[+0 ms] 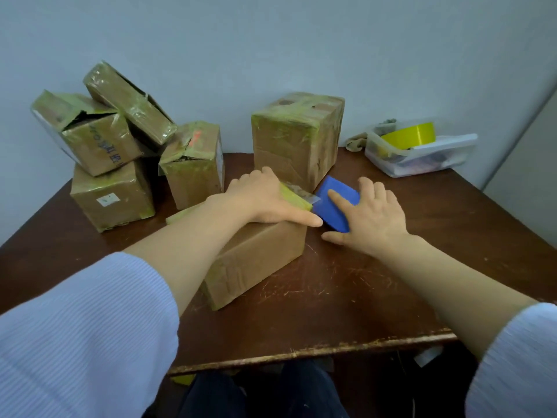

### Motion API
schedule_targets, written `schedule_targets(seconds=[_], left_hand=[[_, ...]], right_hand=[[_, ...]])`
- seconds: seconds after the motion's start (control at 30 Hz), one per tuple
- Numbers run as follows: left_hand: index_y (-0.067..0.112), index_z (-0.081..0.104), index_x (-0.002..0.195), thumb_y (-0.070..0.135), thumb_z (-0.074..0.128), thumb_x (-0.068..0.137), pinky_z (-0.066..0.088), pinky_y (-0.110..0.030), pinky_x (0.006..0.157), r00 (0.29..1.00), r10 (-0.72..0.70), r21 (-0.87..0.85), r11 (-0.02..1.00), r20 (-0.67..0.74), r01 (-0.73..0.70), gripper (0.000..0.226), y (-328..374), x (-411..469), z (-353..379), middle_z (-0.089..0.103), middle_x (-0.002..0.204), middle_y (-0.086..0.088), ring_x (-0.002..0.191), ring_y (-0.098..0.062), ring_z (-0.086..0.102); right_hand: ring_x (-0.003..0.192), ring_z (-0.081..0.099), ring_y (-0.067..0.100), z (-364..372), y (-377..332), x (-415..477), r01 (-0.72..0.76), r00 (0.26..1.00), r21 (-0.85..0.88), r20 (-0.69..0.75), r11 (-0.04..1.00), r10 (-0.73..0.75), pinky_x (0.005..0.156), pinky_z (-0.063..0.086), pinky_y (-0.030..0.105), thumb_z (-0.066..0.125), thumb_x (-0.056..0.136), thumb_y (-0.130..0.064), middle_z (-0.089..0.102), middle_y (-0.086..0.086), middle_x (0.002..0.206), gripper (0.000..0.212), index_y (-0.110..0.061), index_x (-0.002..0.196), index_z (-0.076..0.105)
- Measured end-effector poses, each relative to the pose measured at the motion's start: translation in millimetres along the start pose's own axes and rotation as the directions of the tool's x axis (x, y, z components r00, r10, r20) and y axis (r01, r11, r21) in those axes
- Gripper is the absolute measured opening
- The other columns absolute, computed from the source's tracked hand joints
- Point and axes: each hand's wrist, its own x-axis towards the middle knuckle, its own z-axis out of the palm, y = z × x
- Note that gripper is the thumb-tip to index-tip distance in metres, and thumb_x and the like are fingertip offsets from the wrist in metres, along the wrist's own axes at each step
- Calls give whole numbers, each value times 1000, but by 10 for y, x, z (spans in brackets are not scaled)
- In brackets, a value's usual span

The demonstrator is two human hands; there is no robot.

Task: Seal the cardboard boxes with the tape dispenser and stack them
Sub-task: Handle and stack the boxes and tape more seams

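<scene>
Box being sealed: lying near the table front, a yellow tape strip running across its top
Left hand: pressing flat on the lid, fingers straight, likely pinning flaps and tape down
Right hand: gripping the blue tape dispenser at the box's far right edge, index finger on top, thumb beneath, seemingly drawing the strip over that edge
Other boxes: sitting heaped at back left, wrapped in tape
Tall box: standing just behind the dispenser
</scene>
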Motion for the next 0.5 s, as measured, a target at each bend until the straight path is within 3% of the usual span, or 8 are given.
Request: schedule_targets(seconds=[0.07,0.13,0.17,0.23,0.3,0.33,0.4,0.5], left_hand=[[11,32,144,96,51,42,40,-37,101,1000,-5,-110,994,20,7,134,-19,-23,-36,42,144,-6,128,-27,43],[11,38,142,88,49,62,39,-31,99,1000,-12,-241,970,3,13,112,-75,-53,-79,42,146,-7,129,-26,43],[8,38,142,78,51,74,37,-30,96,999,-26,-280,960,-28,18,98,-127,-58,-98,41,146,-8,130,-26,43],[6,42,139,60,55,85,38,-28,91,995,-47,-305,952,-85,18,78,-245,-67,-126,46,141,-8,126,-25,46],[11,56,122,57,59,84,40,-29,85,992,-64,-313,949,-107,28,60,-341,-92,-134,56,120,-8,109,-23,54],[13,59,107,58,60,82,42,-30,81,991,-78,-309,950,-111,40,52,-372,-121,-139,56,106,-7,97,-21,54],[11,54,85,61,60,80,43,-32,69,985,-122,-294,952,-119,82,50,-453,-162,-137,52,84,-3,77,-19,51],[8,51,67,63,56,82,33,-30,54,963,-222,-338,927,-151,160,57,-593,-216,-135,46,65,-5,60,-20,47]], right_hand=[[127,37,41,-26,-10,-41,78,984,74,-163,994,-65,105,29,48,41,91,-57,33,23,144,55,-32,140,43],[101,55,38,-51,-18,-130,121,900,261,-435,958,5,86,45,45,41,92,-38,58,18,117,40,-18,111,69],[86,58,32,-113,-54,-184,125,889,451,-447,884,103,75,47,40,41,93,-33,62,12,102,36,-13,99,70],[68,56,23,-278,-207,-273,-17,972,838,-115,546,207,66,45,35,42,97,-28,64,7,79,36,-5,84,66],[57,56,18,-433,-381,-284,-211,973,965,192,157,126,62,51,35,45,98,-28,64,7,67,40,-1,77,65],[55,57,17,-488,-459,-255,-232,970,971,226,61,94,65,55,35,46,98,-28,63,8,66,41,3,79,65],[56,57,15,-558,-572,-166,-211,976,975,205,74,79,74,56,37,49,98,-28,59,10,66,45,15,90,63],[52,57,19,-644,-664,9,-215,977,949,211,232,42,77,56,43,49,96,-34,56,12,69,51,16,95,61]])
